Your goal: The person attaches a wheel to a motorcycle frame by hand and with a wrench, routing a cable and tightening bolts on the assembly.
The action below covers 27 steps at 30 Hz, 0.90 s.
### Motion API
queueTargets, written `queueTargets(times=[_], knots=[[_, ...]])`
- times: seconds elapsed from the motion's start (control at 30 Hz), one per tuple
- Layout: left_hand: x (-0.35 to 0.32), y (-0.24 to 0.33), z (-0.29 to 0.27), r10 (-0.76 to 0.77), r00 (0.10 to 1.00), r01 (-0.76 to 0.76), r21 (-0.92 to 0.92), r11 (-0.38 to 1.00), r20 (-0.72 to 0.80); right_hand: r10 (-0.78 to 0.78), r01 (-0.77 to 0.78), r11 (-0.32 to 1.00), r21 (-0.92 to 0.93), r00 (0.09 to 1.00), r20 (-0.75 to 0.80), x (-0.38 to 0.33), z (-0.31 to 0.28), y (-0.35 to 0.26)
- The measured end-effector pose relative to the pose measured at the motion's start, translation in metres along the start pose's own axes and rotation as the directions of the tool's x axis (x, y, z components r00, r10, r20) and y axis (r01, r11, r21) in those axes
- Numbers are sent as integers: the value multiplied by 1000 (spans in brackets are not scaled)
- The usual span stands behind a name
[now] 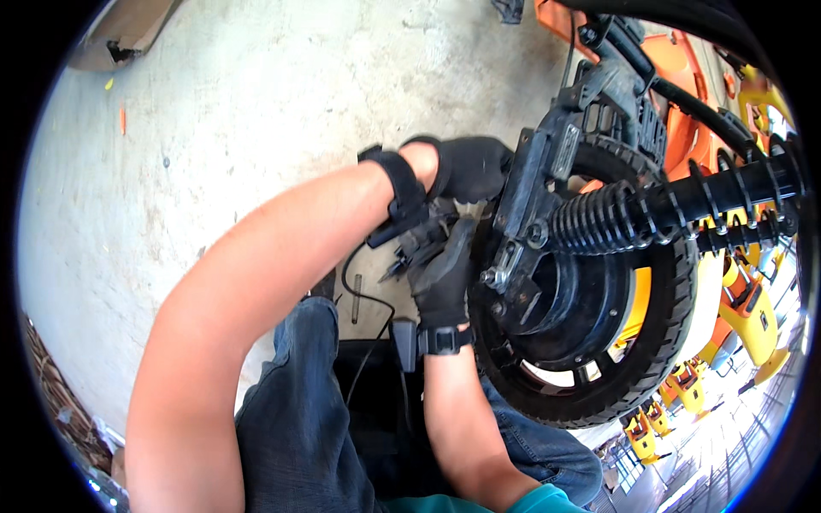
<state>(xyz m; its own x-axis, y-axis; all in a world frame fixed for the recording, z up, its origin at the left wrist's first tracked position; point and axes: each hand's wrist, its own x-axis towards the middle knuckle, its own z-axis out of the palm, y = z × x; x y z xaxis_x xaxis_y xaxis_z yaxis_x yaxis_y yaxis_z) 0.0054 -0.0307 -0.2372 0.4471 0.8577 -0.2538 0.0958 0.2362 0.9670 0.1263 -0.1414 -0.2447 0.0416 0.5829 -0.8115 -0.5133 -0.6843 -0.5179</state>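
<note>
My left hand (470, 168), in a black glove, is closed beside the dark metal arm (530, 184) that carries a wheel; its fingertips are hidden. Just below it, my right hand (440, 278), also gloved in black, is closed around a dark part (419, 241) of unclear kind, its thumb pointing up. Right of both hands stands a wheel with a black knobbly tyre (547, 407) and a round black hub (590, 295). An axle bolt (492, 278) sticks out close to my right hand. A coil-spring shock absorber (607, 218) runs from the metal arm toward the right.
A thin black cable (376, 301) hangs below my left wrist. On the concrete floor (256, 111) lie a thin rod (356, 299), an orange stick (122, 120) and, far left, a piece of cardboard (128, 34). Several yellow vehicles (753, 321) stand beyond the wheel.
</note>
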Motion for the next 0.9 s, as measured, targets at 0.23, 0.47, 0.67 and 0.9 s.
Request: queueTargets(times=[0.23,0.47,0.67,0.9], knots=[[2,10,14,-24,999,16,-173,985,-48,-355,595,238,-767,789,502,-18,-25,-14],[31,-2,-52,-117,987,-13,-774,633,-112,-299,403,658,-636,915,271,-37,2,-14],[76,41,-64,-107,974,-15,-523,852,-201,-322,417,559,-716,906,277,-47,5,-23],[98,48,-77,13,996,25,402,915,-91,-450,615,-125,-779,665,596,-23,-59,-2]])
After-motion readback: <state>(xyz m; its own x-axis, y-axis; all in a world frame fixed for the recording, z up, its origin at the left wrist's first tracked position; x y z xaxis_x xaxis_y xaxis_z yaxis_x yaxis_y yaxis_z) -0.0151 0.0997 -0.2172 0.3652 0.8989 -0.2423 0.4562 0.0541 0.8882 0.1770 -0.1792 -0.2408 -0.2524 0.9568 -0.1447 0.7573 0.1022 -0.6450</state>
